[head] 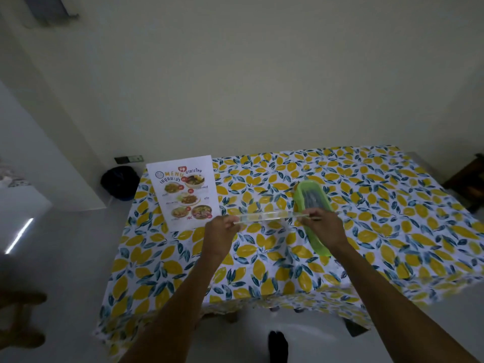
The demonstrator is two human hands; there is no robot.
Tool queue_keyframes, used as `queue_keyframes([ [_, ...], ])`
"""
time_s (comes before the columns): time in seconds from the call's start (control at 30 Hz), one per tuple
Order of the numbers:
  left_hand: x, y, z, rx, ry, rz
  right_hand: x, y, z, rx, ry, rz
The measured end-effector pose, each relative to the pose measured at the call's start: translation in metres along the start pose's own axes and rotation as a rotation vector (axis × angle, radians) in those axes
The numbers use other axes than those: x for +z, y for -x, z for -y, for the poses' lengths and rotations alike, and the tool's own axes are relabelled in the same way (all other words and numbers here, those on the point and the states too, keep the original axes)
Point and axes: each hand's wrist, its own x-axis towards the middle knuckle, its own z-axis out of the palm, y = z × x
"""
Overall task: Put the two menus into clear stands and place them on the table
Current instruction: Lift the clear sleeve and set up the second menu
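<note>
Both hands, the left hand [218, 227] and the right hand [323, 226], pinched the ends of a clear stand [272, 215] in their fingers above the worktop [379, 205], while one menu [184, 191] stood at ten o'clock, so it looked half done.

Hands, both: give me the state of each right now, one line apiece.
Left hand: closed, pinching the left end of the clear stand.
Right hand: closed, pinching the stand's right end, in front of the green tray.
</note>
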Motion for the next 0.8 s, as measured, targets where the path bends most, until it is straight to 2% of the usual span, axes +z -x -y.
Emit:
queue_keyframes([
  [0.1, -0.009, -0.023, -0.015, 0.124, -0.012, -0.024, -0.009, -0.023, 0.013, -0.031, -0.047, -0.025],
  [0.23, -0.010, -0.064, -0.031, 0.125, -0.084, -0.073, -0.016, -0.060, 0.031, -0.050, -0.095, -0.052],
  [0.47, 0.003, -0.140, -0.048, -0.009, -0.210, -0.120, -0.006, -0.135, 0.042, -0.116, -0.057, -0.033],
  [0.6, 0.014, -0.162, -0.056, -0.105, -0.087, -0.198, 0.004, -0.176, 0.045, -0.132, -0.007, -0.014],
  [0.8, 0.022, -0.195, -0.060, -0.147, -0.119, -0.262, 0.018, -0.220, 0.043, -0.128, 0.060, 0.023],
])
